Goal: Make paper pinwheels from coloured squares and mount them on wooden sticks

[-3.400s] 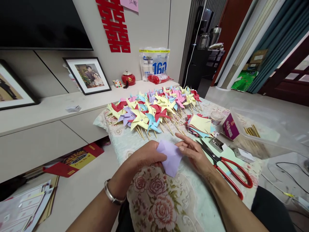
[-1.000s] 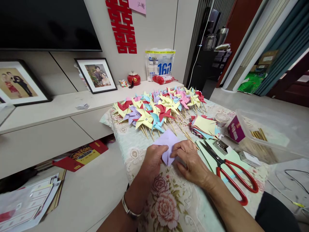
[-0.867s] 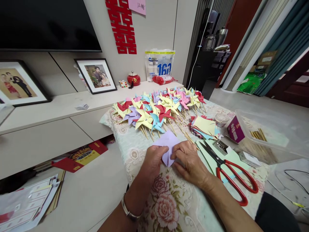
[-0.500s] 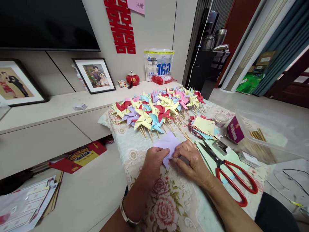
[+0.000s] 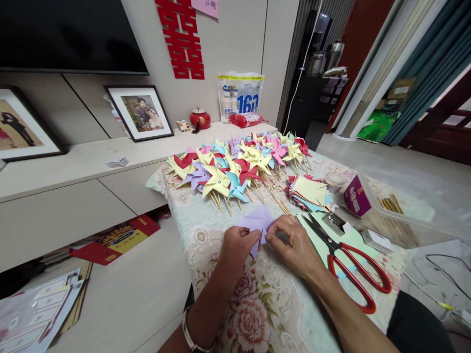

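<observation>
A lilac paper square (image 5: 257, 220) lies on the floral tablecloth (image 5: 253, 314), partly folded. My left hand (image 5: 237, 247) pinches its near left side. My right hand (image 5: 294, 242) pinches a corner folded toward the paper's middle. Both hands are closed on the paper, fingertips almost touching. Just beyond them lies a heap of finished paper pinwheels (image 5: 235, 164) on wooden sticks, in yellow, red, blue, pink and lilac.
Red-handled scissors (image 5: 351, 272) lie right of my right hand. A stack of cut paper squares (image 5: 309, 191), a small round tin (image 5: 334, 179), a purple box (image 5: 356, 196) and a clear tub of sticks (image 5: 408, 206) sit further right. A low cabinet (image 5: 73, 196) stands on the left.
Earlier the lilac paper was held loosely above the cloth. Now it rests on the table and both hands have closed in, bending its corners toward the centre.
</observation>
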Demonstrator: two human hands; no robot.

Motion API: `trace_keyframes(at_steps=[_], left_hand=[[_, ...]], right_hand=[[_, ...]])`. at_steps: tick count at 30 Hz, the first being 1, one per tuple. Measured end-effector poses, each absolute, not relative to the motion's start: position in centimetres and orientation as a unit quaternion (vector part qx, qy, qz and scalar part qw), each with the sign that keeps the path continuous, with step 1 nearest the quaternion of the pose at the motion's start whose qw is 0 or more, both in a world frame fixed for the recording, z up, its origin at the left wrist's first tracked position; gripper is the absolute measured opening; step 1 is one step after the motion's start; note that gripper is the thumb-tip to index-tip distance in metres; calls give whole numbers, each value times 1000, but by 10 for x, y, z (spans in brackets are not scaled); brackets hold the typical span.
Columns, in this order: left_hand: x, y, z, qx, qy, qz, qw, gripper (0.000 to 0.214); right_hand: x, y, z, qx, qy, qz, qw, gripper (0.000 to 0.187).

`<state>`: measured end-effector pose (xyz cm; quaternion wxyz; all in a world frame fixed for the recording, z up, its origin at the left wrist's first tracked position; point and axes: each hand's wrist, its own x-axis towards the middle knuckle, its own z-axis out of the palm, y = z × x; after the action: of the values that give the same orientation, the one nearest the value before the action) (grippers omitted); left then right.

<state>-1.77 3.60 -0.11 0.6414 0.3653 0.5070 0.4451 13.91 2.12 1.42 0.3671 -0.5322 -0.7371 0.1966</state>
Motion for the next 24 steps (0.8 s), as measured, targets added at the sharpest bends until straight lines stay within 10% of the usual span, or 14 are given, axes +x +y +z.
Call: trace_keyframes(at_steps=[24], left_hand=[[-12,38,-3,403,514,433,622,17]], right_hand=[[138,22,9,-553,-735,193,342,17]])
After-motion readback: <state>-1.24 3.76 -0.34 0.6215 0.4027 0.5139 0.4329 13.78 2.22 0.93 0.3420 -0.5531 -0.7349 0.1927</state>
